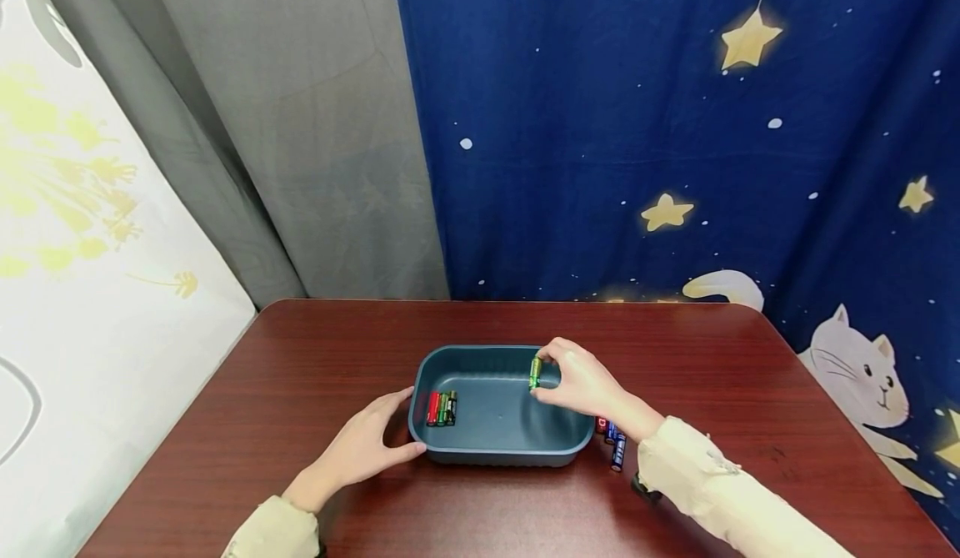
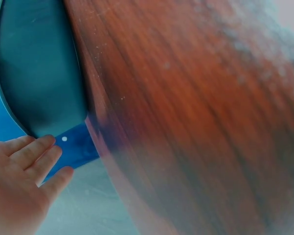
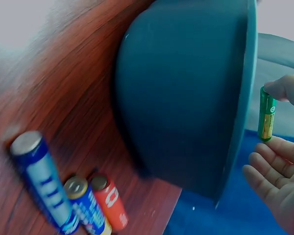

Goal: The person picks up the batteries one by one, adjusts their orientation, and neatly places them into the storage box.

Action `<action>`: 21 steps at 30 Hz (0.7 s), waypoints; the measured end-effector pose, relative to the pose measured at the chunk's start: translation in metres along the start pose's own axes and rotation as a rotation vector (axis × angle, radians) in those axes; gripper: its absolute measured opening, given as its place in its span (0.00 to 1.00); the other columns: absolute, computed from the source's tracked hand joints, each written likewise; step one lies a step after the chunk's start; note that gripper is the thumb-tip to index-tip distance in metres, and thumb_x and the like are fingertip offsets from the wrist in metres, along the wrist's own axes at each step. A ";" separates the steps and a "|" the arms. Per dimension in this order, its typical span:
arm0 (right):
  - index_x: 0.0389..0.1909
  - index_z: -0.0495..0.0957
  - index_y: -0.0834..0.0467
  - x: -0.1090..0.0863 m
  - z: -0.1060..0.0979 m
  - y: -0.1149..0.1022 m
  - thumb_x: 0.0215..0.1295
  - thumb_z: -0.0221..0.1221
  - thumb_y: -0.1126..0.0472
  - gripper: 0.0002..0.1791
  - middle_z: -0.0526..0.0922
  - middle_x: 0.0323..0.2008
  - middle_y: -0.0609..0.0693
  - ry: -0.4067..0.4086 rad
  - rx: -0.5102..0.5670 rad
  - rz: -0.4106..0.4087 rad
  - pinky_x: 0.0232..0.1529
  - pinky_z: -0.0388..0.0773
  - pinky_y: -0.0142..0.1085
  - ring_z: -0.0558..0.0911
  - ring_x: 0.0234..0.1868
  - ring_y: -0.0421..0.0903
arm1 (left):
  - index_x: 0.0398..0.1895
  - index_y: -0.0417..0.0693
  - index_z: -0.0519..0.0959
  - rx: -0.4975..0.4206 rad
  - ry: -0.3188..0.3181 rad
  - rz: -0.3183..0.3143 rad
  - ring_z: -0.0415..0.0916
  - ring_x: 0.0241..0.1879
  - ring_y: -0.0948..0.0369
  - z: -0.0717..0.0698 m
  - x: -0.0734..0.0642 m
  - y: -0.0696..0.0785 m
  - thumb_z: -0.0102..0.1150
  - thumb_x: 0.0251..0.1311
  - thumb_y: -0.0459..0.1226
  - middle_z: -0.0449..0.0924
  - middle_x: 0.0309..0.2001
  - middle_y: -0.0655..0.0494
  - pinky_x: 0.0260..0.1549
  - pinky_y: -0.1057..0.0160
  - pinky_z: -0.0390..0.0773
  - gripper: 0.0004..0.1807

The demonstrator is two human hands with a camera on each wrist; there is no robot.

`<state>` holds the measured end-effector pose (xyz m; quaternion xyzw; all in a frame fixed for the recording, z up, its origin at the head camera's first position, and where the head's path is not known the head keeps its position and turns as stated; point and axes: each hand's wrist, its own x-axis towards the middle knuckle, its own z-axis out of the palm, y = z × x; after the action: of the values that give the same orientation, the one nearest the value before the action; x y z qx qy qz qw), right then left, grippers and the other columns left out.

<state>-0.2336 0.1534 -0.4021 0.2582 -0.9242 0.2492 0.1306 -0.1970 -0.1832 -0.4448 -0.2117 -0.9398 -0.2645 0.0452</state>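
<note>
My right hand pinches a green battery by its two ends, between thumb and fingertip. In the head view it is held over the right part of a blue-grey plastic basin; the right wrist view shows this green battery beyond the rim, with the other fingers spread below. My left hand rests against the basin's left end, thumb at the near corner and fairly straight fingers along the outside. Inside the basin at the left, a red battery lies side by side with green and dark ones.
On the brown table, right of the basin and partly beneath my right forearm, lie a red battery and two blue ones, the larger blue battery nearest me. A blue starry curtain hangs behind the table's far edge.
</note>
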 end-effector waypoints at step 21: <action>0.41 0.78 0.61 0.034 0.051 -0.030 0.45 0.66 0.49 0.25 0.77 0.37 0.50 -0.194 -0.042 -0.068 0.41 0.75 0.36 0.76 0.39 0.43 | 0.65 0.54 0.62 -0.017 -0.010 -0.011 0.65 0.59 0.56 0.000 -0.001 0.001 0.62 0.44 0.59 0.68 0.59 0.56 0.52 0.49 0.69 0.44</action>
<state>-0.2514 0.0906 -0.4208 0.3094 -0.9283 0.1989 0.0545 -0.1956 -0.1829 -0.4441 -0.2081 -0.9388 -0.2719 0.0372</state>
